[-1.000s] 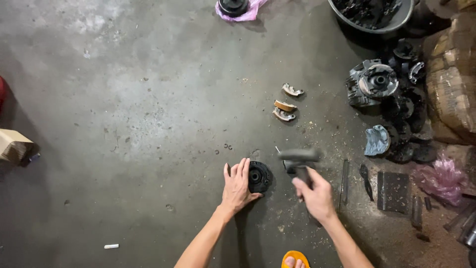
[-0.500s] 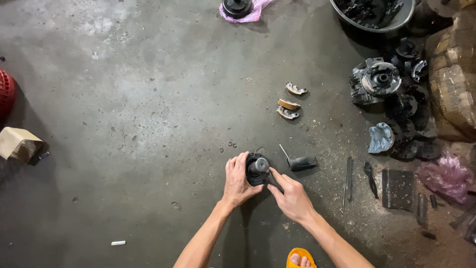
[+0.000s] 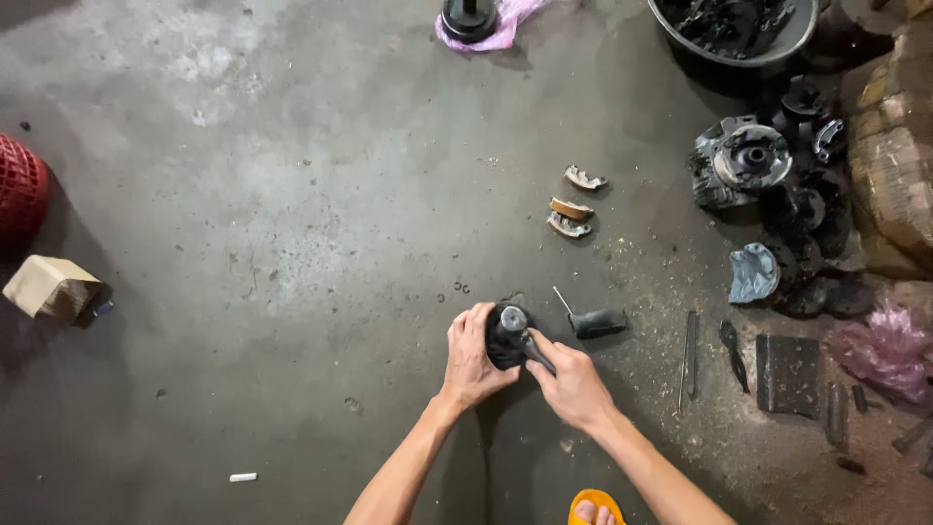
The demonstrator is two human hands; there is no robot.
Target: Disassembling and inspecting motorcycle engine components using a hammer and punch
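A round black metal part [image 3: 502, 342] rests on the concrete floor [image 3: 321, 224]. My left hand [image 3: 469, 356] grips its left side. My right hand [image 3: 570, 381] holds a dark tool handle [image 3: 533, 349] whose shiny round head [image 3: 513, 318] sits on top of the black part. A short dark hammer-like tool [image 3: 593, 322] with a thin metal rod lies on the floor just right of the part, untouched.
Three curved brake-shoe pieces [image 3: 571, 206] lie further up. A heap of greasy engine parts [image 3: 777, 194], a dark basin [image 3: 739, 29], flat metal bars [image 3: 690, 355] and a pink bag [image 3: 884, 350] crowd the right side. At the left edge stand a cardboard box [image 3: 53, 289] and a red basket [image 3: 17, 190].
My right hand left the hammer-like tool on the floor, moved left and took a handled tool onto the black part. My left hand went from resting flat to gripping the part.
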